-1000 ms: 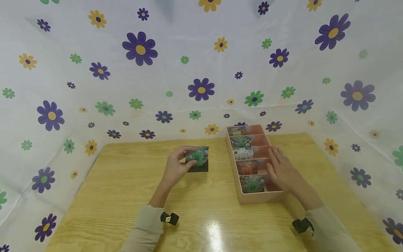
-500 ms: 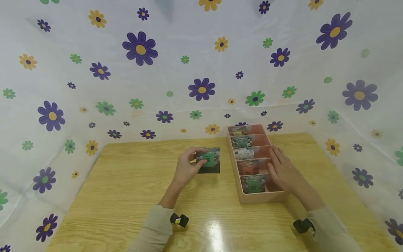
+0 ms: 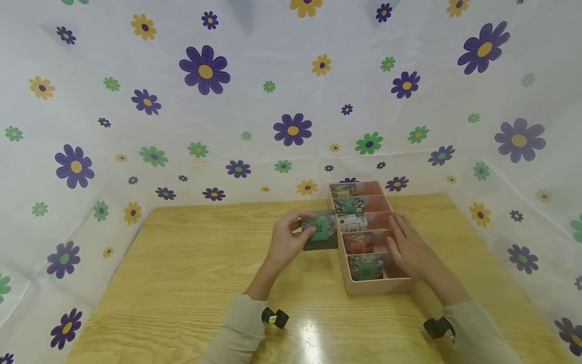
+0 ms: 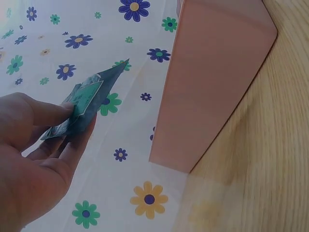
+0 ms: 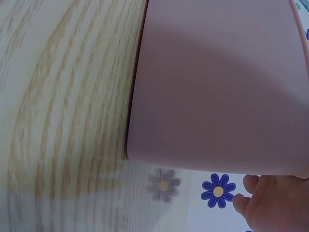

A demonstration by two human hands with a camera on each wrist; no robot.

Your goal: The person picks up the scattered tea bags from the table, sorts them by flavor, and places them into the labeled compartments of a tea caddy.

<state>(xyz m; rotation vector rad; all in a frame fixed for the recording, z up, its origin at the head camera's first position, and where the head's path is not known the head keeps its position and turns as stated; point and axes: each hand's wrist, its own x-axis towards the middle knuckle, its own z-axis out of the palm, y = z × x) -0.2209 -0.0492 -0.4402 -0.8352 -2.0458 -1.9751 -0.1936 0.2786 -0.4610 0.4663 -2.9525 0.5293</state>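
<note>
Between thumb and fingers my left hand (image 3: 287,241) pinches a small flat packet (image 3: 322,228) with a green label and dark lower part. In the left wrist view the packet (image 4: 84,104) is held tilted, off the table. It is just left of a pink divided box (image 3: 379,287); whether they touch I cannot tell. Small packets stand in the box's compartments, among them one with a red label (image 3: 359,243) and one with a green label (image 3: 366,267). My right hand (image 3: 411,247) rests on the box's right rim with its fingers extended. In the right wrist view the box wall hides most of that hand.
The box stands on a wooden table (image 3: 191,283), right of the middle, near the back edge. A white cloth (image 3: 245,45) printed with flowers hangs behind the table and along both sides. Dark devices are strapped to both wrists.
My left hand has carried the green-labelled packet to the right, from open table to the box's left side. My right hand has stayed on the box's right rim.
</note>
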